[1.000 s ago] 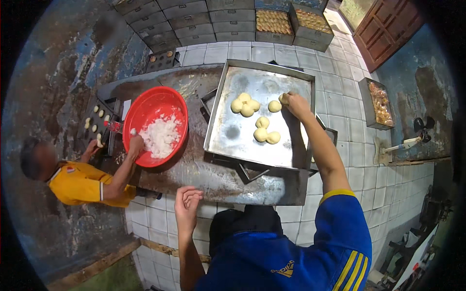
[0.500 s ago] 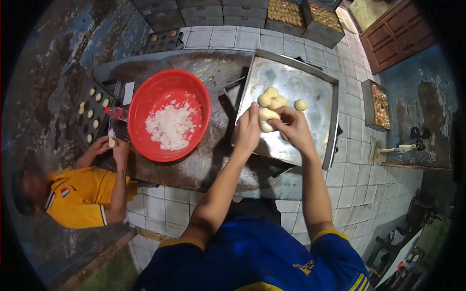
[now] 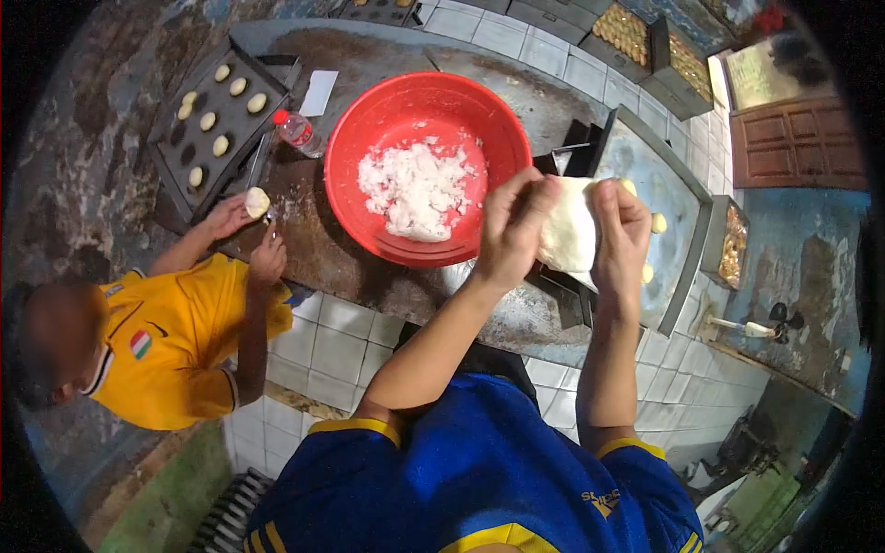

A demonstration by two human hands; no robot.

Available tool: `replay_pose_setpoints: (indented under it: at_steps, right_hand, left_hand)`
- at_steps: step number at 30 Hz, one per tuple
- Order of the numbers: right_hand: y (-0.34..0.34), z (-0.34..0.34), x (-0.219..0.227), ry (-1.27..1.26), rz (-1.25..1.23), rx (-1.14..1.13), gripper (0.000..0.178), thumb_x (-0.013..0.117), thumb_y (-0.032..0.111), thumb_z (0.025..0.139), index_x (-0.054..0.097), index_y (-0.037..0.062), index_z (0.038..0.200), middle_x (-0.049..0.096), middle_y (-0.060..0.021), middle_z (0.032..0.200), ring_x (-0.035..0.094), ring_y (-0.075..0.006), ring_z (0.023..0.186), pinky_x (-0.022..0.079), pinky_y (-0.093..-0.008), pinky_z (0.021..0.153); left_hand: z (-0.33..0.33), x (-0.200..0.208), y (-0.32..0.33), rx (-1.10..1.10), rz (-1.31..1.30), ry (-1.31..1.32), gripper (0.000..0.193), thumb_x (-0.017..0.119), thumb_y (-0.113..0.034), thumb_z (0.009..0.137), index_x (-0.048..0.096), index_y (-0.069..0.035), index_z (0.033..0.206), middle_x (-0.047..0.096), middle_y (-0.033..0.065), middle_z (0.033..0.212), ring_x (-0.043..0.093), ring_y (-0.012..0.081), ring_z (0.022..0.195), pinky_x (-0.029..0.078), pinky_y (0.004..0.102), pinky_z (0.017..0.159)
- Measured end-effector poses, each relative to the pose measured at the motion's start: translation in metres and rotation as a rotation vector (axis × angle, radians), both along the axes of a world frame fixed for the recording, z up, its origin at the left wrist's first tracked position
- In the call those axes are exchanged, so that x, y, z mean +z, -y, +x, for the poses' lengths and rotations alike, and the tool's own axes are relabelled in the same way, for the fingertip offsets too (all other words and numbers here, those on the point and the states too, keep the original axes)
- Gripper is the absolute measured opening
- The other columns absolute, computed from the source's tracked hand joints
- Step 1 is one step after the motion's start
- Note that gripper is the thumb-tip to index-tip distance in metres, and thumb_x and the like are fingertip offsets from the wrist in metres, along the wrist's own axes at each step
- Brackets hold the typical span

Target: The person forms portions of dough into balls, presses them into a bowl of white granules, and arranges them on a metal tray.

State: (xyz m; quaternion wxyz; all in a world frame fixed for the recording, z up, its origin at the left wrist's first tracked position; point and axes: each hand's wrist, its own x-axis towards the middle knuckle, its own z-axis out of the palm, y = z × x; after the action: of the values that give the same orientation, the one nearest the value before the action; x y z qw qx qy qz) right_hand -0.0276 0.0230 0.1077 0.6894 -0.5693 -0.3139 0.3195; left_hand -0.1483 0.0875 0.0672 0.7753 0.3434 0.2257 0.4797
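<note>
Both hands (image 3: 564,235) around dough (image 3: 570,235)

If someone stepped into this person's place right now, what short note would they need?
Left hand and right hand: both hold one flattened piece of dough between them, above the counter edge.
Red bowl of white shredded filling sits just left of the hands.
Metal tray to the right carries a few dough balls.
Done: dough flattened.
Left: no filling on it yet, as far as shows.
A co-worker's hand holds a dough piece by the dark mould tray, partly filled.
</note>
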Motion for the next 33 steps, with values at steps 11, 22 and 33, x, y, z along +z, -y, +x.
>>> replay_pose_setpoints:
  at_steps: [11,22,33]
  right_hand:
    - [-0.097,-0.062,-0.046,0.572,-0.466,0.812,0.034,0.071,0.027,0.102,0.075,0.0012,0.123,0.069,-0.0188,0.113,0.068,-0.0340,0.106,0.054,-0.0412,0.092]
    - [-0.212,-0.156,-0.309,1.579,-0.403,1.236,0.022,0.070,0.024,0.091,0.078,0.0116,0.107,0.077,-0.0177,0.106,0.077,-0.0314,0.096,0.063,-0.0450,0.079]
    - [-0.219,-0.115,-0.301,0.219,-0.330,1.371,0.034,0.072,0.004,0.086,0.078,0.0022,0.120,0.080,-0.0131,0.108,0.074,-0.0196,0.100,0.058,-0.0342,0.092]
  left_hand:
    - [-0.150,-0.127,-0.003,-0.031,0.381,-0.411,0.041,0.085,-0.011,0.081,0.069,0.000,0.117,0.077,0.0104,0.108,0.074,0.0218,0.099,0.058,0.0387,0.090]
    - [-0.286,-0.134,-0.006,0.144,-0.025,-0.851,0.030,0.079,-0.005,0.088,0.071,0.004,0.116,0.078,0.0095,0.109,0.074,0.0168,0.102,0.057,0.0342,0.094]
    - [-0.295,-0.148,-0.035,0.112,-0.093,-0.849,0.031,0.082,-0.007,0.090,0.071,-0.003,0.118,0.077,0.0041,0.105,0.073,0.0129,0.093,0.058,0.0309,0.079]
